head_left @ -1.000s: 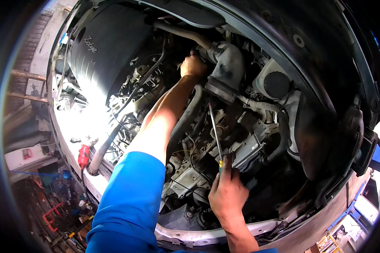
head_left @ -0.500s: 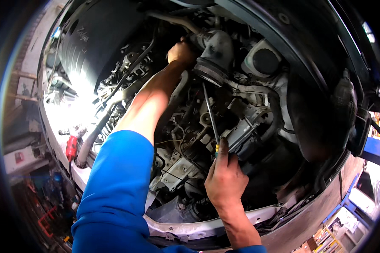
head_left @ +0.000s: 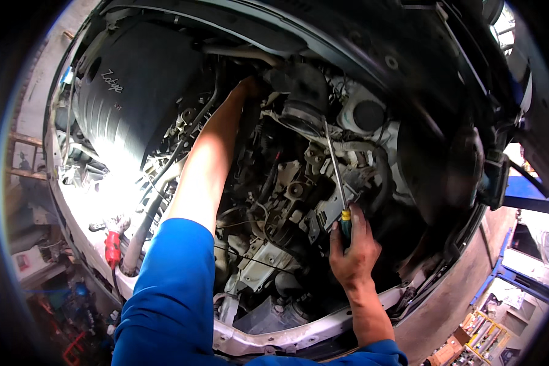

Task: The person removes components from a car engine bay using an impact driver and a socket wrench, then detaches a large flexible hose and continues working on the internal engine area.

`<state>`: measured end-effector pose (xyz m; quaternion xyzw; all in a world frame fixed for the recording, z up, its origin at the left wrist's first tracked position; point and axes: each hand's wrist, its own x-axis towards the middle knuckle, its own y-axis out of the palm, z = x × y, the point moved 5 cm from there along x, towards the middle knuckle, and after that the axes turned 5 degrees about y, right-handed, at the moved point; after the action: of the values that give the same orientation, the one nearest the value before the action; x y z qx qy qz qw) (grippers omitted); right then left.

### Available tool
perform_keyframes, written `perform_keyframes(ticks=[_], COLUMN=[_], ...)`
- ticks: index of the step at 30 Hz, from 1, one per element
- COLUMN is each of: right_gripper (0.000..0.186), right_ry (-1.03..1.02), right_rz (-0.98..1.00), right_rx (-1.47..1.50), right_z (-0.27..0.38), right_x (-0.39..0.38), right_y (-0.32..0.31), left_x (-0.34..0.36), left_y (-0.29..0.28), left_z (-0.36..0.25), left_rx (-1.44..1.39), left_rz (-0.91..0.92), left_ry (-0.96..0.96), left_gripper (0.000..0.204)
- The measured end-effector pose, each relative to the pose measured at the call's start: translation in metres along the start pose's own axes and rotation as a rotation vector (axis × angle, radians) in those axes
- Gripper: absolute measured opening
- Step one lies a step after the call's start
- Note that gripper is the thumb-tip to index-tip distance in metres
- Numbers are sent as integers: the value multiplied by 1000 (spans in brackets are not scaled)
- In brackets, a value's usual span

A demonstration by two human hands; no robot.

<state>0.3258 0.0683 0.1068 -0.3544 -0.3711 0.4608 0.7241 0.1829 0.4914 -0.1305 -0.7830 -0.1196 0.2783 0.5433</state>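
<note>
Screwdriver [head_left: 337,171] first, as the head view has it from where I stand: it slants across from the handle at 4 o'clock up to a tip between 1 and 2. Half a second ago that tip pointed just below the mouth of the fat dark duct [head_left: 306,88] near 12:30; now it is over by the right end of that mouth, and I cannot tell if the two touch. The right hand [head_left: 357,250], at 4 o'clock, has shifted rightward with it, fingers curled firmly round the green handle, index finger up past the yellow collar, so more of the green shows than before.

Towards 11:30, the left hand [head_left: 251,87] has gone darker: its knuckles were lit a moment ago, and now it is in shadow beside the duct. How far open it is, or what it has hold of, I cannot tell. The duct has dimmed too. At 10 o'clock the black engine cover [head_left: 134,85] sits in place as before, as does the black-capped reservoir [head_left: 369,114] near 2.
</note>
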Motion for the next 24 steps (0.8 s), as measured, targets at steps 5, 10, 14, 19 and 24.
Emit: perform_keyframes(ticks=[5, 10, 14, 19, 24], right_gripper=[50, 37, 35, 38, 26], right_ry=[-132, -363, -531, -198, 3], right_rz=[-76, 32, -157, 25, 252], right_rx=[-73, -317, -502, -631, -629], right_z=[38, 104, 85, 79, 65], right_x=[35, 144, 179, 236, 260], right_y=[2, 64, 97, 142, 163], left_x=[9, 15, 6, -12, -14], left_y=[4, 52, 37, 31, 47], left_z=[-21, 38, 4, 0, -2], left_rx=[-377, -518, -978, -971, -1515], left_rz=[-106, -118, -137, -125, 9], left_ry=[-176, -135, -81, -56, -155], left_gripper=[34, 45, 45, 25, 26])
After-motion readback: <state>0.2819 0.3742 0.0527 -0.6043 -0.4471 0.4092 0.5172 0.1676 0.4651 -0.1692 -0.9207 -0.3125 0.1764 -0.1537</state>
